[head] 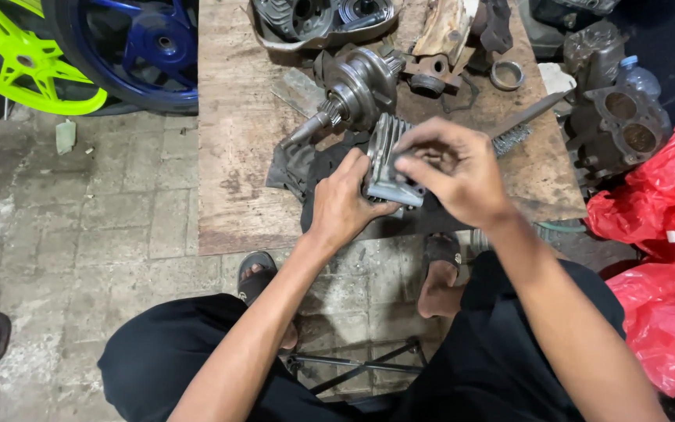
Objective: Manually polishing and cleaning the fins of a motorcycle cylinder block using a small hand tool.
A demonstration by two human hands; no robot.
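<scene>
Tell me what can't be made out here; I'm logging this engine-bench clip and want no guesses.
All in the head view:
- Finned metal part: its middle and right side are covered by the right hand, its lower edge by the left hand.
- Right hand's fingertips: motion-blurred, so the grip is unclear.
- Wire brush: its bristle end partly hides behind the right hand.
- Blue wheel: cut off by the top edge.

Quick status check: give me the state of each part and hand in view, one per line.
Grey finned metal cylinder block: held off the board, tilted.
Left hand: gripping the block's lower end.
Right hand: fingers closed over the block's top.
Wire brush: lying on the wooden board, untouched.
Grey crankshaft assembly: lying on its side.
Metal ring: lying flat, loose.
</scene>
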